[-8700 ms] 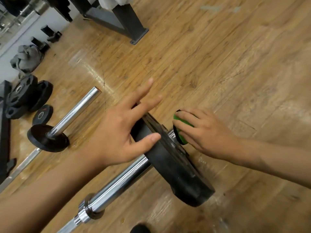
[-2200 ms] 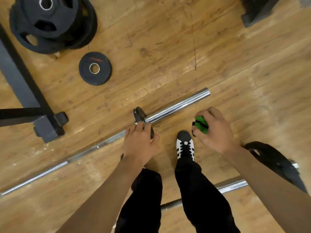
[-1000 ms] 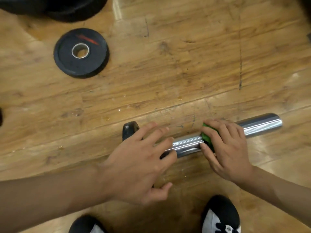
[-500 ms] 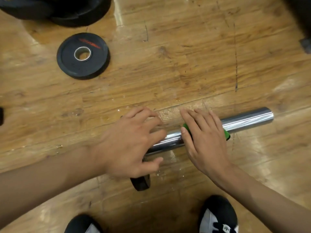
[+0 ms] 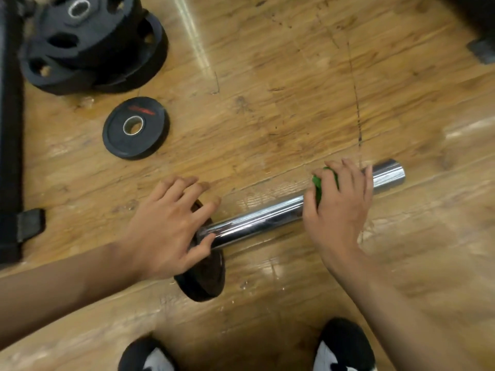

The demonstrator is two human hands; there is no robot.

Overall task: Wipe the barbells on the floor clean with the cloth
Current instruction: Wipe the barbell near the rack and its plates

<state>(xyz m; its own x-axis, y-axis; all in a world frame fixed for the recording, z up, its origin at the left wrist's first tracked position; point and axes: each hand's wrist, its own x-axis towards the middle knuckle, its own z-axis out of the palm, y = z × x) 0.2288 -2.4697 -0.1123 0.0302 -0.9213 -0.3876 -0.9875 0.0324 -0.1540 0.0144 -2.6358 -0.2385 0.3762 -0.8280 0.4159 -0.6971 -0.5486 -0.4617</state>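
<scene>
The right hand (image 5: 339, 210) has slid right along the bar (image 5: 257, 223), gripping the cloth (image 5: 319, 184); its free end lies just beyond. The spread left hand (image 5: 166, 228) steadies the plate (image 5: 206, 279).

Chrome barbell sleeve (image 5: 267, 219) on floor; green cloth (image 5: 320, 183) atop.

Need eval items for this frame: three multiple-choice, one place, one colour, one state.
1. Where is the cloth? A) on a bench B) on the bar, under the right hand C) in a bucket
2. What colour is the cloth? A) blue B) white C) green
3. What is the left hand doing? A) resting on the bar's plate B) holding the cloth C) hanging free
Answers: 1 B, the hand presses it to the chrome; 2 C, green shows beside the thumb; 3 A, it lies spread over the black disc.
</scene>
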